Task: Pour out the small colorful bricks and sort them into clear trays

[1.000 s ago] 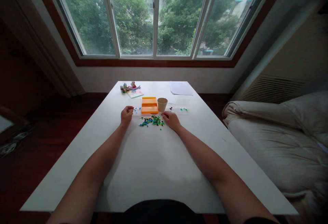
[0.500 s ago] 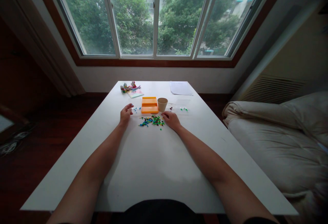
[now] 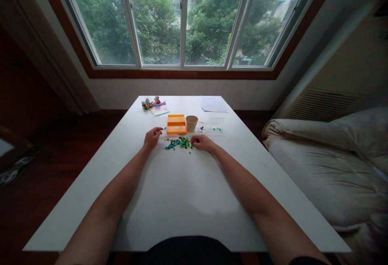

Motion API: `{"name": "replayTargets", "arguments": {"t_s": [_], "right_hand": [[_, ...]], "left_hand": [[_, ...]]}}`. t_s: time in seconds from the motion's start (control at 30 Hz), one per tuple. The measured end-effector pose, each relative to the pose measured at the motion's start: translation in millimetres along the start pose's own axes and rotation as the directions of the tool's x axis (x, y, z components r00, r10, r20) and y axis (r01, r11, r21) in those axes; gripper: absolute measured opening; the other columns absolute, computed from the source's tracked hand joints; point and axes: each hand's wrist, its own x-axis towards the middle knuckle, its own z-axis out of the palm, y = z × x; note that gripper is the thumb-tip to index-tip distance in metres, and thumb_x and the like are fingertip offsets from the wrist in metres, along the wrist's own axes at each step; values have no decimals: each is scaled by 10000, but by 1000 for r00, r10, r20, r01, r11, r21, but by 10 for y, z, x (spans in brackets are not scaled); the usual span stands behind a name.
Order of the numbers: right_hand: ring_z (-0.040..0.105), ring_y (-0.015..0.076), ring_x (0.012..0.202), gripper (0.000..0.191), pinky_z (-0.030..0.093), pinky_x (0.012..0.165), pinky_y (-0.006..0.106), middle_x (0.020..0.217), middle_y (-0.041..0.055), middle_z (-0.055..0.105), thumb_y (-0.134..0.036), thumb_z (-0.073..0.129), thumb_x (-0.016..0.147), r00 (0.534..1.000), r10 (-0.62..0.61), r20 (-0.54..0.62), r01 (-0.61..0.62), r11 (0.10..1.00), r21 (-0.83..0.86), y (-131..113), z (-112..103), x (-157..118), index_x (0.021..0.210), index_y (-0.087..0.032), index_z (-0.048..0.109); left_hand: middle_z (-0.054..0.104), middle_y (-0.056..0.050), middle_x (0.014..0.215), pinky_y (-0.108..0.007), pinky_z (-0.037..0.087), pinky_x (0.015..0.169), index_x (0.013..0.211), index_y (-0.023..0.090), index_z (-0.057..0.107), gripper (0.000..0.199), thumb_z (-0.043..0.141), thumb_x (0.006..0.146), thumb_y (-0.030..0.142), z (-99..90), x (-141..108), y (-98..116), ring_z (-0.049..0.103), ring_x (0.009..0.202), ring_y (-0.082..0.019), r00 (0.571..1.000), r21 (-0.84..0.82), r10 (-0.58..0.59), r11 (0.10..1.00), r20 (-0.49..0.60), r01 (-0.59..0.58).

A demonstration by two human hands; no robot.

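A pile of small blue, green, yellow and brown pieces, like tiny beads or bricks point(image 3: 179, 142), lies in the middle of the white table. My left hand point(image 3: 152, 137) hovers at the left of the pile, fingers loosely bent and apart, with nothing visible in them. At the pile's right edge, my right hand point(image 3: 203, 142) has its fingertips pressed together on the pieces; what they pinch is hidden. Behind the pile stand an orange two-part tray point(image 3: 176, 124) and, beside it, a brown paper cup point(image 3: 191, 124).
Clear plastic trays flank the cup and orange tray, the right one holding a few green pieces point(image 3: 217, 129) and dark brown pieces point(image 3: 201, 128). Small figures point(image 3: 150, 103) and a patterned card point(image 3: 160, 110) lie at the back left. White papers point(image 3: 213, 104) lie at the back right.
My left hand has moved right and slightly nearer, from over the left clear tray toward the pile. My right hand has shifted slightly down onto the pile's right edge.
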Motion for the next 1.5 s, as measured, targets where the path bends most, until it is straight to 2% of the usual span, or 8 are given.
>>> {"name": "replayTargets", "arguments": {"t_s": [0.1, 0.23, 0.47, 0.63, 0.77, 1.0, 1.3, 1.5], "right_hand": [[465, 102, 604, 175, 333, 579, 214, 660, -52, 555, -182, 594, 735, 996, -17, 86, 19, 1000, -21, -17, -73, -42, 877, -184, 696], [453, 102, 611, 162, 319, 581, 215, 658, -52, 518, -180, 607, 740, 994, -45, 99, 51, 997, -58, -17, -83, -54, 877, -185, 695], [489, 118, 675, 154, 352, 630, 222, 781, -9, 576, -167, 626, 781, 996, -82, -19, 77, 980, -185, -10, -47, -28, 915, -190, 698], [524, 149, 745, 60, 374, 679, 244, 853, 32, 618, -208, 641, 837, 990, -13, -141, -33, 947, -320, 64, -52, -26, 879, -193, 681], [545, 164, 785, 55, 390, 722, 261, 873, 43, 632, -191, 614, 869, 987, -22, -157, -32, 944, -329, 123, -28, -14, 858, -193, 667], [539, 181, 853, 76, 423, 768, 284, 930, 57, 604, -229, 561, 905, 953, -119, -280, 59, 975, -216, 92, 52, 8, 856, -194, 609], [505, 155, 645, 129, 379, 632, 273, 697, -27, 567, -349, 544, 899, 924, 27, -381, -22, 1000, 17, 100, 67, 8, 904, -225, 580], [507, 156, 629, 307, 406, 580, 268, 683, -12, 580, -515, 637, 814, 788, 237, -569, -77, 954, 290, 210, -28, 78, 818, -219, 559]], "left_hand": [[726, -27, 861, -254, 464, 666, 1031, 200, 756, 289, 535, 848, 234, 33, -71, 96, 576, 678, -142, 980, 173, 138, 972, 140, -162], [721, -29, 866, -259, 456, 678, 991, 202, 760, 269, 517, 876, 225, 61, -109, 158, 578, 695, -149, 942, 220, 235, 932, 240, -288], [732, -41, 916, -257, 469, 707, 1008, 197, 757, 273, 511, 893, 222, 32, -94, 142, 618, 766, -161, 948, 226, 226, 934, 223, -276], [725, -38, 890, -258, 464, 696, 1015, 196, 759, 278, 513, 887, 207, 40, -103, 147, 600, 735, -155, 947, 236, 231, 930, 223, -282], [721, -33, 879, -255, 459, 683, 1002, 197, 760, 273, 515, 881, 204, 39, -103, 153, 583, 708, -148, 947, 236, 230, 930, 226, -283], [726, -33, 881, -259, 466, 698, 995, 197, 757, 269, 515, 878, 197, 39, -88, 144, 593, 716, -152, 943, 229, 244, 928, 225, -295], [724, -32, 868, -259, 468, 696, 984, 200, 759, 262, 525, 866, 192, 41, -91, 158, 586, 697, -149, 943, 234, 243, 926, 228, -295], [721, -28, 877, -257, 459, 689, 992, 198, 753, 266, 515, 876, 204, 36, -105, 176, 582, 704, -145, 941, 225, 243, 928, 234, -296]]}}
